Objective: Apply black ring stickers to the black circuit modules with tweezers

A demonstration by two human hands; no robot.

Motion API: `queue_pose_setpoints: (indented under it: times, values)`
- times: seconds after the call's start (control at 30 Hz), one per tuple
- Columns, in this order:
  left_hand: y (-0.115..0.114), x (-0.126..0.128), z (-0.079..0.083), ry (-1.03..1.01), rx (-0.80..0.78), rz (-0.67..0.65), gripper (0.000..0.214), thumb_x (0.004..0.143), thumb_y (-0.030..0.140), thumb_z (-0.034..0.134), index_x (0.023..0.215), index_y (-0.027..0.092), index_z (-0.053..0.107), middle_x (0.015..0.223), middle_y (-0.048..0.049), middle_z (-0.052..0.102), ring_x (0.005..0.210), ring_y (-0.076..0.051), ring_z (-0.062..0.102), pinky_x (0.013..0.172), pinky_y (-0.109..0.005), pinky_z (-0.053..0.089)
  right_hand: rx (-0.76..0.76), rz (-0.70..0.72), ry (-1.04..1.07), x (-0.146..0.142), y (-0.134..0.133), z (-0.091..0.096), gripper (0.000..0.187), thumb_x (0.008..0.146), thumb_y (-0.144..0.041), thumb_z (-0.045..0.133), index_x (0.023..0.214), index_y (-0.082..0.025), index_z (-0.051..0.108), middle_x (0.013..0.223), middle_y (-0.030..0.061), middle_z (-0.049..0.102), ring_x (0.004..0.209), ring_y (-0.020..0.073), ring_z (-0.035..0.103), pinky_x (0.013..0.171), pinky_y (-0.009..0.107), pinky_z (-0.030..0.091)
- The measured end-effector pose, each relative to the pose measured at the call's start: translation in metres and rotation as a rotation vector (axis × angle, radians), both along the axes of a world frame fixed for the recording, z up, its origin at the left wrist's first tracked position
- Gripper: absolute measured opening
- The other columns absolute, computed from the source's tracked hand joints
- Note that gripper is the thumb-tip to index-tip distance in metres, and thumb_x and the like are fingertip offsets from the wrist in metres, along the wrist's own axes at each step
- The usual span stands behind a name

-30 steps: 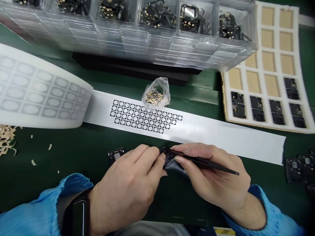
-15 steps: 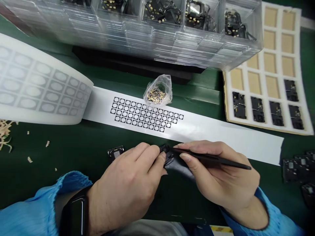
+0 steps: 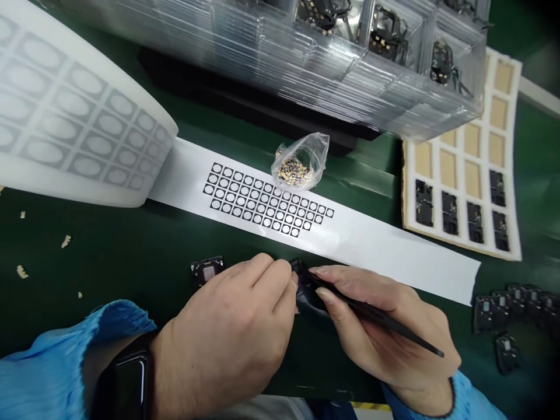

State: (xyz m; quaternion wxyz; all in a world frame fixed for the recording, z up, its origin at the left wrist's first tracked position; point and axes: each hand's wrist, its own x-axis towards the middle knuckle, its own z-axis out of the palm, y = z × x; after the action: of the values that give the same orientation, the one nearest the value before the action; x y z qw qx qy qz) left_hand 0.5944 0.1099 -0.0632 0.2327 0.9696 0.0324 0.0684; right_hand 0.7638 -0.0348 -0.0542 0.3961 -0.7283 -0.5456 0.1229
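My left hand (image 3: pixel 236 324), with a dark watch on its wrist, is closed on a small black electronic module (image 3: pixel 298 269). The fingers hide most of that part. Black tweezers (image 3: pixel 376 315) lie slantwise in my right hand (image 3: pixel 389 326), pinched between thumb and fingers. Their tip reaches the module; whether it grips anything there I cannot tell. Beside my left knuckles another black module (image 3: pixel 207 269) rests on the green mat. Just beyond my hands runs a white backing strip (image 3: pixel 371 236) bearing rows of black square stickers (image 3: pixel 262 201) with round centres.
A clear bag of tiny gold parts (image 3: pixel 295 172) sits at the strip's far edge. Behind stands a clear compartment box (image 3: pixel 306 73) of black parts. A white foam tray (image 3: pixel 437 230) holds several modules. More modules (image 3: pixel 516 306) lie at right. A sticker roll (image 3: pixel 87 116) rises at left.
The whole view has tilted and shifted. The tweezers' rear end now points lower, while their tip stays at the module. Both hands keep their holds.
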Motion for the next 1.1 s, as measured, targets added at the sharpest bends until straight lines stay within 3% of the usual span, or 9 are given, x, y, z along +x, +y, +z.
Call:
queue_pose_setpoints:
  times: [0.17, 0.33, 0.63, 0.9, 1.1]
  values:
    - [-0.001, 0.001, -0.002, -0.02, 0.005, 0.007, 0.032, 0.086, 0.007, 0.061, 0.116, 0.005, 0.07, 0.096, -0.0116, 0.06, 0.083, -0.026, 0.053, 0.065, -0.041, 0.054, 0.038, 0.025, -0.009, 0.0, 0.005, -0.001, 0.031, 0.081, 0.0, 0.082, 0.104, -0.017, 0.069, 0.099, 0.0068, 0.083, 0.093, 0.0186, 0.082, 0.09, 0.026, 0.067]
    - [-0.001, 0.002, -0.003, -0.008, -0.001, 0.017, 0.033, 0.085, 0.006, 0.064, 0.117, 0.004, 0.071, 0.096, -0.0111, 0.061, 0.082, -0.025, 0.053, 0.066, -0.041, 0.054, -0.034, -0.032, 0.064, 0.002, 0.008, -0.001, 0.024, 0.085, -0.004, 0.081, 0.099, -0.018, 0.067, 0.096, 0.0044, 0.082, 0.092, 0.0158, 0.081, 0.087, 0.022, 0.065]
    - [0.0, 0.0, -0.003, -0.025, -0.003, 0.014, 0.034, 0.085, 0.006, 0.063, 0.118, 0.005, 0.071, 0.098, -0.0114, 0.061, 0.085, -0.025, 0.054, 0.069, -0.041, 0.055, 0.017, -0.031, 0.114, 0.003, 0.0, -0.01, 0.03, 0.082, -0.002, 0.083, 0.102, -0.017, 0.067, 0.1, 0.006, 0.082, 0.094, 0.0192, 0.081, 0.086, 0.027, 0.067]
    - [-0.001, 0.0, -0.002, -0.025, -0.02, 0.03, 0.034, 0.085, 0.004, 0.061, 0.117, 0.005, 0.072, 0.098, -0.0126, 0.063, 0.085, -0.027, 0.057, 0.065, -0.042, 0.057, 0.066, 0.02, 0.021, 0.0, -0.001, -0.007, 0.033, 0.079, 0.002, 0.083, 0.102, -0.016, 0.067, 0.098, 0.0062, 0.082, 0.095, 0.0181, 0.081, 0.09, 0.025, 0.067]
    - [-0.002, 0.0, -0.002, -0.031, -0.031, 0.047, 0.037, 0.084, 0.004, 0.061, 0.12, 0.004, 0.071, 0.103, -0.0143, 0.065, 0.088, -0.028, 0.059, 0.065, -0.042, 0.059, 0.054, 0.019, 0.038, -0.001, -0.002, -0.007, 0.038, 0.077, 0.006, 0.082, 0.105, -0.015, 0.068, 0.103, 0.0085, 0.082, 0.098, 0.0209, 0.081, 0.091, 0.03, 0.068]
